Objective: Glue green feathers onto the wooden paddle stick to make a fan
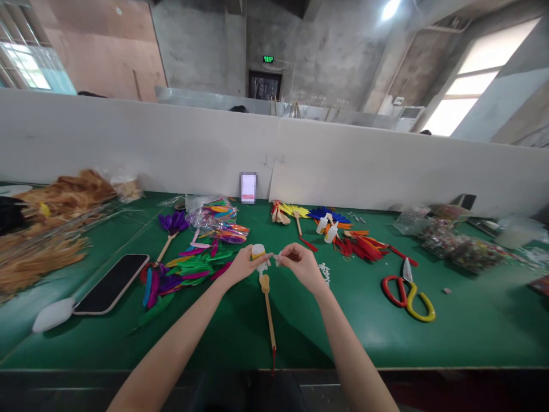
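My left hand (pixel 243 264) is closed around a small bottle with a white top and a yellow band (pixel 258 250). Thumb and finger of my right hand (pixel 301 265) pinch together just beside it, on a tiny pale piece too small to name. Below my hands lies a wooden stick (pixel 269 317) with a rounded head and a red cord at its near end. Its upper tip, partly hidden, has something white on it. A scatter of small white beads (pixel 325 273) lies by my right wrist.
Colourful loose feathers (pixel 193 268) and a phone (pixel 112 285) lie to the left. Scissors (pixel 408 292) with red and yellow handles rest at the right. Feather fans, white squeeze bottles (pixel 330 232) and bagged feathers (pixel 218 212) stand farther back, before a white partition (pixel 364 166).
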Available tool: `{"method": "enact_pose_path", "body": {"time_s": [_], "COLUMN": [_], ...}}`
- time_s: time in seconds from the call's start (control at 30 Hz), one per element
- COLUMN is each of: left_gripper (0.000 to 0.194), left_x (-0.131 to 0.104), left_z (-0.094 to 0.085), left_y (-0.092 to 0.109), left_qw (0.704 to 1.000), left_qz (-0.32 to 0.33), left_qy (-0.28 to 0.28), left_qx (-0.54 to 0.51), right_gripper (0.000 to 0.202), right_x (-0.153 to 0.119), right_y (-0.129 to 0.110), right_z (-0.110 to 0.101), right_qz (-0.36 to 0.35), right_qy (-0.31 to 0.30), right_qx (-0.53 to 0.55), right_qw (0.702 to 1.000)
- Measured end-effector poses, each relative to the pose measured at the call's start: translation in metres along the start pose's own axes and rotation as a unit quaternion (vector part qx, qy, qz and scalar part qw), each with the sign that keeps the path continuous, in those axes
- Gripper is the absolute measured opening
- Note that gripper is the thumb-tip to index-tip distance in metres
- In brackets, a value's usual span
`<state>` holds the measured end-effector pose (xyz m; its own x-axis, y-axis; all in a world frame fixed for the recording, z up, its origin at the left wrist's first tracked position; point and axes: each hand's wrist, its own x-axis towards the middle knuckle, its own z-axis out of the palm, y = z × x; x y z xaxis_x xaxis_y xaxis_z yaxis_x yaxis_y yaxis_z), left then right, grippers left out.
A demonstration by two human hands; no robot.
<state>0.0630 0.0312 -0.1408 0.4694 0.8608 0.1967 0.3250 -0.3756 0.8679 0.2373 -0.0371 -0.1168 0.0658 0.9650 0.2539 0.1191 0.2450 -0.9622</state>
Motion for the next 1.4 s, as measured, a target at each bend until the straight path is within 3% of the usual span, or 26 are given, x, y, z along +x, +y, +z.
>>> {"method": "enact_pose_path", "body": {"time_s": [0.4,0.57,0.97,1.2,1.4], "left_gripper": [0.043,0.044,0.041,0.039,0.040], "left_x": [-0.006,-0.004,-0.005,-0.005,-0.005], "left_z": [0.000,0.003,0.004,0.007,0.005], "left_y": [0.006,0.000,-0.001,-0.010,-0.004], "left_qw": [0.999,0.999,0.998,0.998,0.998], "left_qz": [0.000,-0.008,0.002,-0.007,-0.001], "left_qy": [-0.013,0.017,0.001,0.029,0.013], "left_qx": [-0.049,-0.050,-0.061,-0.051,-0.057], "right_gripper": [0.037,0.039,0.038,0.034,0.036], "right_x": [-0.005,-0.008,-0.009,-0.012,-0.012], "right_y": [-0.010,-0.016,-0.015,-0.014,-0.014], "right_z": [0.005,0.008,0.016,0.017,0.020], "right_qz": [0.082,0.107,0.115,0.121,0.115], "right_qy": [-0.002,-0.022,0.013,0.038,0.052], "right_qx": [0.130,0.160,0.204,0.229,0.221], "right_qw": [0.988,0.981,0.972,0.965,0.967]}}
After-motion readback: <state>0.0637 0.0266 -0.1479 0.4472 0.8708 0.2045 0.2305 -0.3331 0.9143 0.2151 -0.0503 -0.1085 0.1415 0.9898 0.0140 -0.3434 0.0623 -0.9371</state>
